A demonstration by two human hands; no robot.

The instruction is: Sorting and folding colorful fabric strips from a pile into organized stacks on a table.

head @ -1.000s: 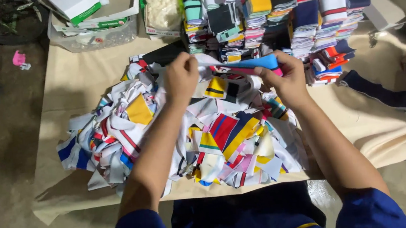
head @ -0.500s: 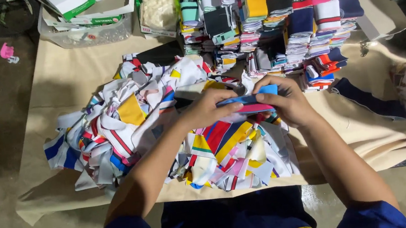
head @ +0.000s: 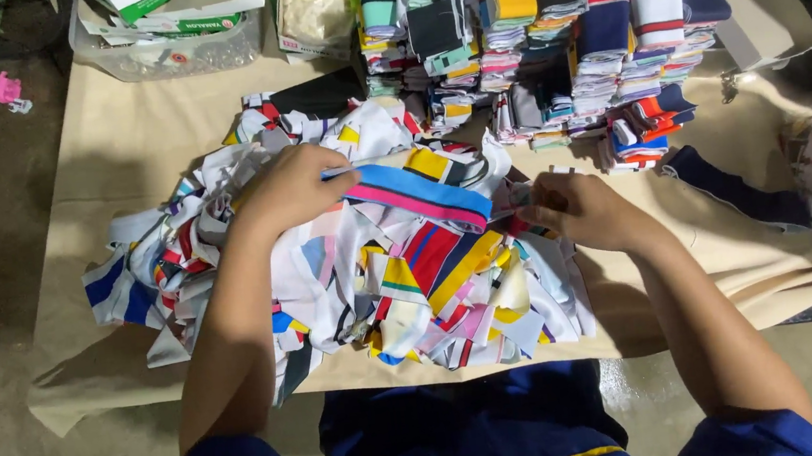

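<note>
The bench, covered in tan cloth, carried everything under inspection. Directly beneath both hands lay a large loose heap of striped fabric pieces, mixed white, red, yellow and blue, spread across the near half. Beyond the hands, at the far side, stood neat stacks of folded pieces, sorted by colour. Further out past the left hand sat a clear plastic tub of papers and a bag of pale material. Beyond and outward of the right hand lay a dark navy strip.

The blue and pink band was stretched between the two hands, just above the heap. The left hand had its grip pinching the band's left end, fingers curled over it. The right hand had its fingers drawn together at the band's right end; the exact contact point was obscured by the heap, though a pinch appeared likely.

Judgement: to do this step well, both ends should be held evenly so the band lies flat and untwisted, and it should be lifted clear of neighbouring pieces so none are dragged along. Snagging on the loose heap appeared the main risk.
</note>
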